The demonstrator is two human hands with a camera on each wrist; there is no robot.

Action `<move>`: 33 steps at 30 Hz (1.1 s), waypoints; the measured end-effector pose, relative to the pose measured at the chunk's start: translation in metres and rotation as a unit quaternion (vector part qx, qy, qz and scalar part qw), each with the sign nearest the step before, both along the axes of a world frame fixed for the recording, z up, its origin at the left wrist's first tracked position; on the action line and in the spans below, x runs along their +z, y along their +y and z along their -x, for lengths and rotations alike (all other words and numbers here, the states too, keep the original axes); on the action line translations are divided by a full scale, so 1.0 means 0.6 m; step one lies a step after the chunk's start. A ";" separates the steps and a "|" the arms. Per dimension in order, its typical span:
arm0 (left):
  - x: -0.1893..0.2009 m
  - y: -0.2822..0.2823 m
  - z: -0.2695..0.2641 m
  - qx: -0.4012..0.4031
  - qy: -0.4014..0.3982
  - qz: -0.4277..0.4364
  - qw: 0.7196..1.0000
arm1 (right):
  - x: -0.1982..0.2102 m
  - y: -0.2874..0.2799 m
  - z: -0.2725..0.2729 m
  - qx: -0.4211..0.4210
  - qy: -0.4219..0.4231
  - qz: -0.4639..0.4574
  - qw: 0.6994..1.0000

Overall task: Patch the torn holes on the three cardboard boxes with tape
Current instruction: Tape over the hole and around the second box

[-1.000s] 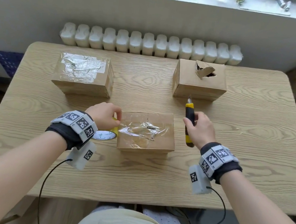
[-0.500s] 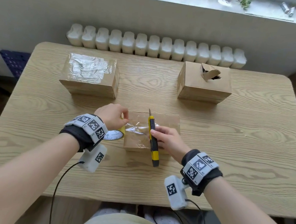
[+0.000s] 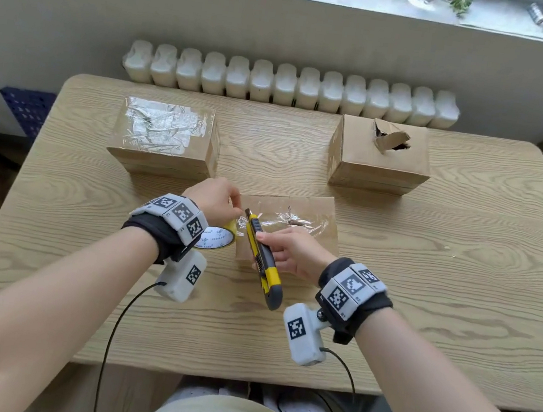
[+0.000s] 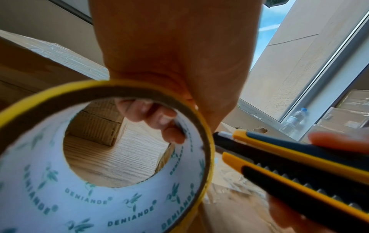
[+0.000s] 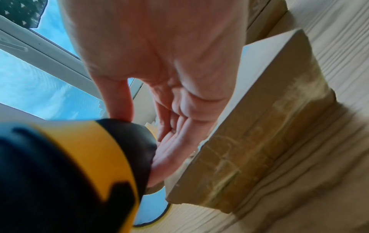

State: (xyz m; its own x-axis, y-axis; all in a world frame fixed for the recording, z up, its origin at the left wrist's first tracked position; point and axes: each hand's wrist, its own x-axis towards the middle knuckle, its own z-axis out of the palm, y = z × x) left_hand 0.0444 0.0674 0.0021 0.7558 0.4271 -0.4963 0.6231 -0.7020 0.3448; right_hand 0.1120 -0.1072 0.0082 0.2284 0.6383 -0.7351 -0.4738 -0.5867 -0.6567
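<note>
Both hands worked at the near middle of the tabletop. Left hand gripped the tape roll, fingers hooked through its core, holding it just off the middle box's left edge. Right hand was wrapped round a yellow knife, thumb along the top, its tip pointed at the strip stretched between roll and box.

Ordered by size: the left box, toward the far-left corner, had its top covered in tape. The right box, toward the far-right corner, showed an open torn hole. The middle box carried a wrinkled clear patch.

Risks, as I judged them: the blade sat close to the left fingers, so a slip could nick them. If the strip went slack, the knife might drag instead of cutting and lift the patch. Cutting too low could score the cardboard.

Only the head view showed all three boxes and the hole left to do. The left wrist view alone showed the fingers inside the core and the knife's nose just beside the roll. The right wrist view showed the box's taped side wall, blurred, and the knife's butt.
</note>
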 end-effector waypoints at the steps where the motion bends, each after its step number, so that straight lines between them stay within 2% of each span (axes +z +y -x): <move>1: -0.001 0.000 0.000 0.001 -0.003 0.002 1.000 | -0.001 0.003 0.002 0.004 0.004 0.004 1.000; 12: -0.011 -0.002 0.007 0.003 -0.029 -0.018 0.999 | -0.009 0.011 0.015 -0.004 0.040 0.037 0.998; 17: -0.011 0.000 0.010 0.015 -0.035 -0.013 0.999 | -0.001 -0.012 0.022 0.046 0.039 0.063 0.996; 20: -0.010 0.006 0.017 0.039 -0.045 0.005 0.998 | 0.007 -0.043 0.021 0.088 0.025 0.048 0.995; 23: -0.009 0.012 0.028 0.043 -0.049 0.015 0.998 | 0.018 -0.082 0.001 0.072 -0.047 -0.003 0.996; 26: -0.007 0.011 0.039 0.046 -0.058 0.023 0.997 | 0.018 -0.116 -0.030 -0.023 -0.188 -0.021 0.982; 30: 0.002 0.004 0.053 0.057 -0.063 0.048 0.995 | -0.012 -0.158 -0.066 -0.110 -0.398 0.092 0.906; 33: 0.010 -0.003 0.062 0.059 -0.071 0.062 0.994 | -0.048 -0.188 -0.084 -0.140 -0.443 0.185 0.866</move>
